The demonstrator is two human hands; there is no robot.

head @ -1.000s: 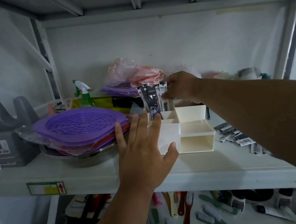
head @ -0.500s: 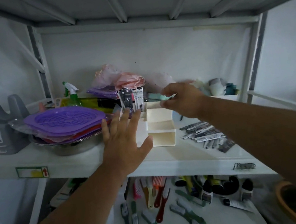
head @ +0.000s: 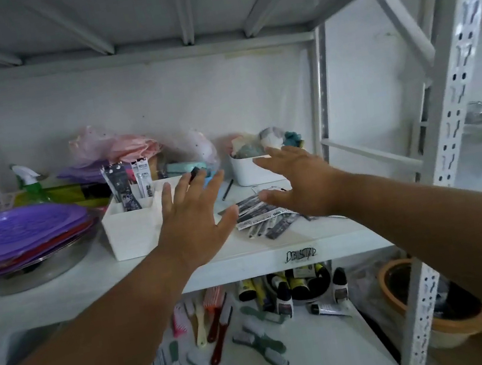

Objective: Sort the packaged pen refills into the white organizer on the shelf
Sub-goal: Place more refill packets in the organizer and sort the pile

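Both hands spread, holding nothing: left hand [head: 190, 221] in front of the organizer [head: 133, 220], right hand [head: 299, 183] over the loose refills [head: 265, 216]. Risk: a hasty grab scatters packets off the shelf [head: 275, 250] edge, or the left hand bumps the organizer and tips the upright packets [head: 130, 183].

Upright refill packs [head: 132, 184] in white organizer [head: 133, 226]; others [head: 265, 217] flat beside.

Matt white plastic organizer [head: 134, 229], glossy packaged refills [head: 265, 214] — shiny metal bowl [head: 28, 273]
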